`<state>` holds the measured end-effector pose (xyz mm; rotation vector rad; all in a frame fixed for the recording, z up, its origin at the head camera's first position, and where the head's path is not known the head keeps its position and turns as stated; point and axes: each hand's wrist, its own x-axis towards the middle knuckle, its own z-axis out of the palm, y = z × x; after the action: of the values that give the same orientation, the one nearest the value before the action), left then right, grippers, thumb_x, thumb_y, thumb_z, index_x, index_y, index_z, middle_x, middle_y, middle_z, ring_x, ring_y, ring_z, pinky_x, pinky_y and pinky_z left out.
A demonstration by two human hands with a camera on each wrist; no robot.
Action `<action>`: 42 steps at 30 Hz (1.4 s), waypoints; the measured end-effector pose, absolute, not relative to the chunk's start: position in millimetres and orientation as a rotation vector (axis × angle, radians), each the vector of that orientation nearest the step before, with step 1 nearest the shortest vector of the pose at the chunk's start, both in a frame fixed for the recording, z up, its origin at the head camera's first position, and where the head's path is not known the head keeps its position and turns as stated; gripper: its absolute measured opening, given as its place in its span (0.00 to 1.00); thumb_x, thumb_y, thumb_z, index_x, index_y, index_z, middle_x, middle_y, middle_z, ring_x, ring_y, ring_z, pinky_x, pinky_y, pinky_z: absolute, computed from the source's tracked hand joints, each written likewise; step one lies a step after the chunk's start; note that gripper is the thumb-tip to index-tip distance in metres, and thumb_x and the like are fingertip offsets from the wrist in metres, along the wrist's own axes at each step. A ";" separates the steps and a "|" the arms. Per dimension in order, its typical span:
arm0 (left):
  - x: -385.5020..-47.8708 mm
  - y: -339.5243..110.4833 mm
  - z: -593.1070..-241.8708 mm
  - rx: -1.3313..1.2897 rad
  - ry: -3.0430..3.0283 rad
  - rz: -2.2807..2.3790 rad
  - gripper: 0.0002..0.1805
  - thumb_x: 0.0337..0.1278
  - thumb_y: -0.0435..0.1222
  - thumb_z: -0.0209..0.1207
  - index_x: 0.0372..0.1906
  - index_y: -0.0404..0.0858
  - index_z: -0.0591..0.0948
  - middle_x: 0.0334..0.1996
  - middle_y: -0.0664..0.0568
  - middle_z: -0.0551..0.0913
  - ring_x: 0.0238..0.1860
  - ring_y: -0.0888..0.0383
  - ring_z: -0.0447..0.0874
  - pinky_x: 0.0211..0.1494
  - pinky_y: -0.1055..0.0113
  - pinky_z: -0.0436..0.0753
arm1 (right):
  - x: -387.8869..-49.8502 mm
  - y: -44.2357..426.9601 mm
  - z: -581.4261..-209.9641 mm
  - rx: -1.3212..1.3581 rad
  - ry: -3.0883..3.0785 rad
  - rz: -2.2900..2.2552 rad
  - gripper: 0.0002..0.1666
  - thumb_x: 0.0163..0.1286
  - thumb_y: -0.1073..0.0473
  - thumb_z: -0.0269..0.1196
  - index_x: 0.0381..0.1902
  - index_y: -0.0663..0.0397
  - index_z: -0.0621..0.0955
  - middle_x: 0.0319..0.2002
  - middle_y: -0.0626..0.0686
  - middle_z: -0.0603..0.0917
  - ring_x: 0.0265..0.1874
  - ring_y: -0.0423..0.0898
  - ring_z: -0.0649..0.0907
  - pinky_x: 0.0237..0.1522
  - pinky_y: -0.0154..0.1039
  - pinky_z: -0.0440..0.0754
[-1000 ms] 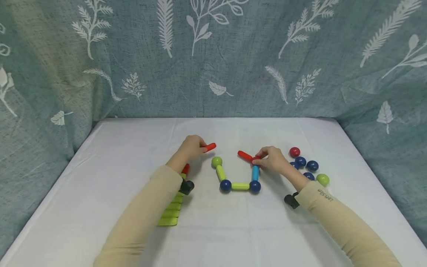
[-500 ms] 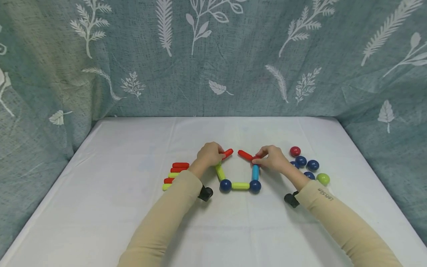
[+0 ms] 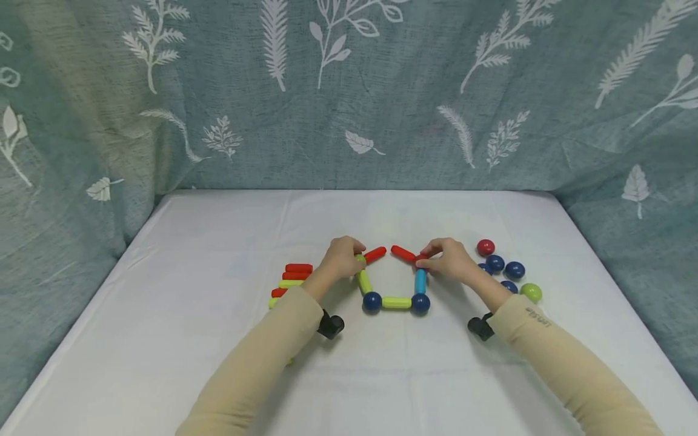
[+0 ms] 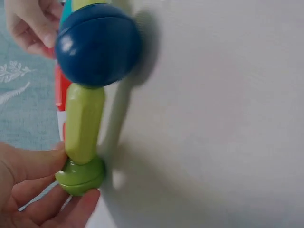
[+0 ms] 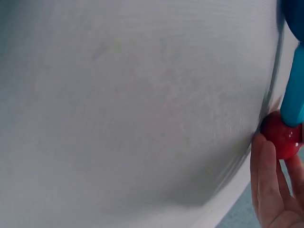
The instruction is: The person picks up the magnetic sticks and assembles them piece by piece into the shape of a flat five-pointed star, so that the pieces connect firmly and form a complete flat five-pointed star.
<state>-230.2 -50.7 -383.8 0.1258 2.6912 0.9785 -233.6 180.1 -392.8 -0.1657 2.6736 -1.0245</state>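
My left hand [image 3: 342, 257] grips a green ball [image 4: 83, 178] between thumb and fingers. A red rod [image 3: 375, 254] points up and right from that ball. Below it a yellow-green rod [image 3: 363, 282] runs down to a dark blue ball [image 3: 372, 303]. A level yellow-green rod [image 3: 396, 303] joins this to a second dark blue ball [image 3: 420, 304], where a light blue rod [image 3: 420, 281] rises. At its top my right hand [image 3: 448, 259] holds a red ball [image 5: 280, 137], with another red rod [image 3: 403, 254] slanting left. The two red rods' tips stand slightly apart.
Red and yellow-green rods [image 3: 298, 268] lie in a row on the left, partly hidden by the left arm. On the right are several dark blue balls [image 3: 495, 263], a loose red ball [image 3: 485, 247] and a loose green ball [image 3: 531, 293]. A patterned curtain [image 3: 360, 163] hangs behind the white table.
My left hand has carried its red rod rightwards to the green ball. Its fingers have moved from the rod onto the ball. The right hand has stayed at the red ball.
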 end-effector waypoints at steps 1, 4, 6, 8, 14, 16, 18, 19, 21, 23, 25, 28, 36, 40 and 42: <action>-229.0 -50.9 -384.2 0.113 2.698 1.006 0.19 0.52 0.29 0.59 0.52 0.32 0.78 0.47 0.44 0.79 0.46 0.52 0.74 0.49 0.65 0.77 | -233.5 181.5 -392.3 -0.171 2.661 -1.031 0.16 0.60 0.58 0.64 0.43 0.62 0.79 0.46 0.63 0.78 0.32 0.48 0.79 0.34 0.36 0.79; -226.7 -51.4 -386.0 0.085 2.717 1.066 0.16 0.52 0.30 0.61 0.48 0.32 0.80 0.45 0.45 0.80 0.46 0.52 0.75 0.49 0.65 0.77 | -232.9 187.7 -388.0 -0.186 2.648 -1.013 0.19 0.61 0.56 0.63 0.47 0.62 0.78 0.48 0.62 0.78 0.36 0.49 0.80 0.38 0.39 0.80; -225.9 -51.6 -387.0 0.078 2.724 1.087 0.15 0.52 0.30 0.61 0.47 0.32 0.81 0.44 0.45 0.80 0.46 0.53 0.75 0.49 0.65 0.77 | -233.4 195.2 -381.7 -0.226 2.683 -0.987 0.21 0.61 0.55 0.63 0.49 0.63 0.78 0.49 0.63 0.78 0.39 0.52 0.80 0.40 0.42 0.80; -225.5 -51.6 -387.9 0.073 2.723 1.102 0.14 0.52 0.30 0.61 0.46 0.32 0.81 0.43 0.45 0.80 0.45 0.53 0.74 0.48 0.66 0.77 | -235.6 205.6 -372.6 -0.255 2.752 -0.953 0.21 0.62 0.56 0.63 0.49 0.64 0.77 0.48 0.64 0.79 0.42 0.55 0.80 0.43 0.45 0.79; -224.0 -52.5 -389.3 0.031 2.714 1.120 0.15 0.52 0.30 0.61 0.46 0.32 0.81 0.44 0.45 0.80 0.44 0.53 0.74 0.47 0.66 0.78 | -250.6 248.2 -347.9 -0.123 2.849 -0.882 0.23 0.62 0.58 0.61 0.51 0.68 0.75 0.51 0.67 0.76 0.49 0.62 0.76 0.48 0.53 0.74; -223.5 -53.0 -390.1 0.008 2.706 1.129 0.14 0.51 0.30 0.62 0.46 0.33 0.82 0.44 0.45 0.80 0.44 0.53 0.74 0.47 0.66 0.78 | -256.2 264.0 -347.0 -0.072 2.819 -0.856 0.26 0.62 0.56 0.61 0.53 0.68 0.74 0.52 0.68 0.74 0.52 0.63 0.73 0.51 0.56 0.71; -223.5 -53.3 -390.8 0.000 2.700 1.138 0.14 0.51 0.30 0.62 0.46 0.33 0.82 0.43 0.45 0.80 0.44 0.53 0.74 0.46 0.66 0.78 | -260.5 278.7 -348.6 -0.059 2.771 -0.844 0.28 0.62 0.54 0.61 0.54 0.69 0.73 0.54 0.69 0.73 0.54 0.65 0.70 0.53 0.57 0.68; -223.7 -53.3 -391.5 0.003 2.699 1.140 0.14 0.51 0.30 0.62 0.46 0.33 0.82 0.43 0.45 0.80 0.44 0.53 0.73 0.45 0.66 0.78 | -262.1 284.9 -350.2 -0.057 2.742 -0.846 0.29 0.62 0.54 0.61 0.55 0.69 0.72 0.54 0.70 0.72 0.54 0.65 0.70 0.54 0.57 0.68; -223.7 -53.3 -392.6 0.012 2.701 1.136 0.14 0.50 0.30 0.62 0.45 0.33 0.82 0.43 0.45 0.80 0.44 0.53 0.73 0.45 0.67 0.78 | -263.1 294.3 -352.9 -0.062 2.679 -0.868 0.31 0.62 0.54 0.61 0.56 0.71 0.71 0.55 0.71 0.71 0.54 0.65 0.70 0.54 0.55 0.70; -223.9 -53.1 -393.4 0.021 2.706 1.137 0.14 0.50 0.30 0.62 0.45 0.33 0.82 0.43 0.45 0.80 0.43 0.53 0.73 0.45 0.67 0.78 | -262.4 299.9 -354.0 -0.065 2.611 -0.901 0.33 0.62 0.54 0.61 0.57 0.71 0.69 0.56 0.71 0.69 0.55 0.65 0.70 0.54 0.53 0.71; -224.1 -52.7 -393.5 0.024 2.711 1.138 0.14 0.50 0.30 0.62 0.45 0.33 0.82 0.43 0.45 0.80 0.44 0.53 0.74 0.44 0.67 0.78 | -262.0 301.9 -355.0 -0.063 2.560 -0.927 0.34 0.62 0.54 0.61 0.58 0.72 0.68 0.57 0.71 0.68 0.55 0.64 0.70 0.54 0.52 0.71; -223.7 -53.2 -392.9 0.027 2.709 1.146 0.14 0.51 0.30 0.62 0.45 0.33 0.82 0.43 0.45 0.80 0.44 0.53 0.74 0.44 0.67 0.78 | -262.3 302.1 -356.7 -0.021 2.506 -0.946 0.34 0.62 0.55 0.62 0.59 0.71 0.66 0.58 0.71 0.68 0.55 0.63 0.71 0.55 0.50 0.70; -220.7 -56.0 -391.8 0.018 2.719 1.170 0.15 0.50 0.30 0.63 0.46 0.34 0.82 0.43 0.45 0.80 0.44 0.53 0.74 0.45 0.67 0.78 | -266.2 301.0 -364.2 0.041 2.451 -0.977 0.33 0.61 0.58 0.63 0.58 0.74 0.67 0.53 0.70 0.71 0.40 0.45 0.79 0.49 0.41 0.76; -220.2 -55.6 -391.8 0.027 2.725 1.178 0.15 0.49 0.30 0.64 0.46 0.34 0.82 0.43 0.46 0.81 0.44 0.53 0.74 0.46 0.66 0.78 | -266.4 301.6 -363.5 0.017 2.450 -0.954 0.33 0.61 0.57 0.62 0.57 0.76 0.67 0.51 0.69 0.72 0.40 0.45 0.79 0.49 0.42 0.76; -220.1 -56.0 -392.5 0.029 2.727 1.180 0.15 0.49 0.30 0.64 0.46 0.35 0.82 0.43 0.46 0.81 0.45 0.53 0.74 0.47 0.66 0.77 | -267.4 300.9 -361.3 -0.001 2.490 -0.914 0.33 0.61 0.56 0.62 0.56 0.75 0.68 0.49 0.68 0.74 0.42 0.49 0.78 0.48 0.45 0.76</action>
<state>-220.1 -56.0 -392.5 0.0292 2.7270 1.1799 -267.4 300.9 -361.3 -0.0012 2.4904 -0.9136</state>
